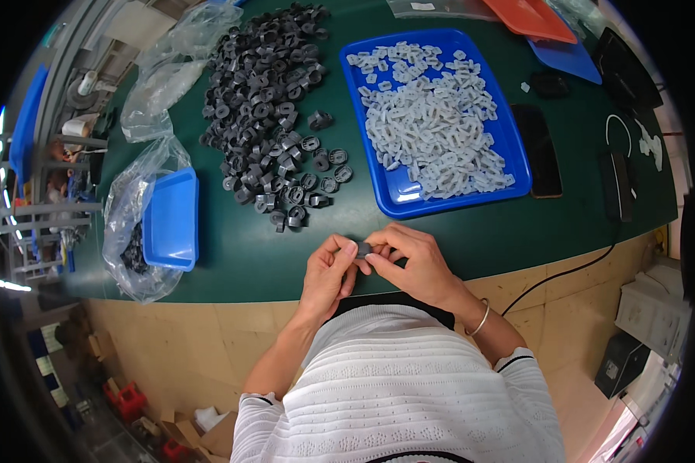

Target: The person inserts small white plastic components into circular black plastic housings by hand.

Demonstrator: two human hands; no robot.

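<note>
Near the table's front edge, my left hand point(330, 270) pinches a small dark grey plastic part point(363, 249) between thumb and fingers. My right hand point(415, 261) meets it from the other side, its thumb and fingertips closed on the same part. Whether a small pale piece is also under the right fingertips I cannot tell. Beyond my hands spreads a heap of similar dark grey ring-shaped plastic parts point(259, 104). To its right, a blue tray point(398, 202) holds a pile of small translucent whitish plastic pieces point(432, 131).
An empty-looking blue bin point(170, 224) stands at the left on a clear plastic bag point(123, 262) with dark parts inside. A black phone point(538, 150) lies right of the tray. Farther right are a black power strip point(616, 185) with a cable and an orange tray point(529, 17).
</note>
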